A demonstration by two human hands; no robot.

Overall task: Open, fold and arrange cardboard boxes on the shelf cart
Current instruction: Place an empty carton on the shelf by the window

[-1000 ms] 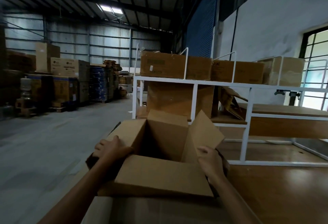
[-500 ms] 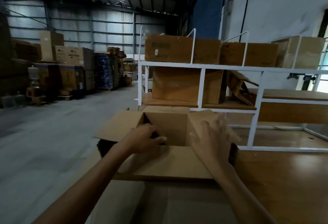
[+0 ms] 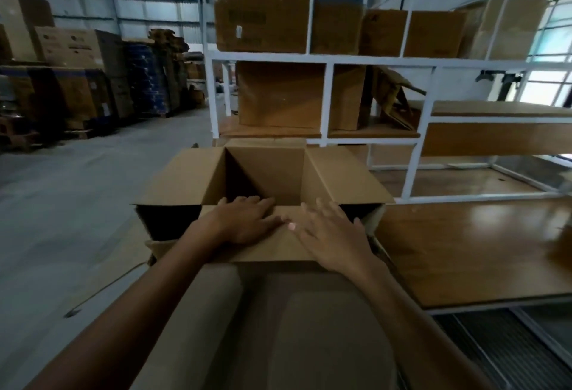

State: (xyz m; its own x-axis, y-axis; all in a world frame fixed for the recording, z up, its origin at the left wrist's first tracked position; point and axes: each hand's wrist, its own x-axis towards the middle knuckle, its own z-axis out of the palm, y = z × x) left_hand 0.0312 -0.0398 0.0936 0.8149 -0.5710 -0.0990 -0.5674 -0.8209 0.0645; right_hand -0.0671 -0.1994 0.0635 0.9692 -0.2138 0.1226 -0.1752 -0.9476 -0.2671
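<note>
Far to my left, stacked warehouse cartons point(image 3: 77, 46) line the concrete floor point(image 3: 77, 204), well apart from where I work. Nearer in, the open cardboard box point(image 3: 263, 173) sits in front of me at the left edge of the wooden surface point(image 3: 464, 250), its left flap point(image 3: 182, 179) splayed outward over the floor side. My left hand point(image 3: 244, 222) lies flat on the near flap point(image 3: 278, 245), fingers spread, pressing it and clutching nothing. Just beside it, my right hand point(image 3: 334, 235) rests the same way, palm down, fingers wide, nothing held; the two hands nearly touch at the thumbs. The right flap point(image 3: 343, 176) spreads toward the white shelf cart point(image 3: 325, 58), which already carries closed boxes point(image 3: 288, 23) along its top tier and more on the tier below.

I judge I'm pushing the near flap down, either to open the box fully or to begin folding it. The risk is on the left: the box seems to hang partly past the surface edge there, so a hard push with both palms could tip it toward the floor. Flat palms also give no real hold, so the flap may spring back once I lift off. Uneven pressure could crease the flap crookedly.
</note>
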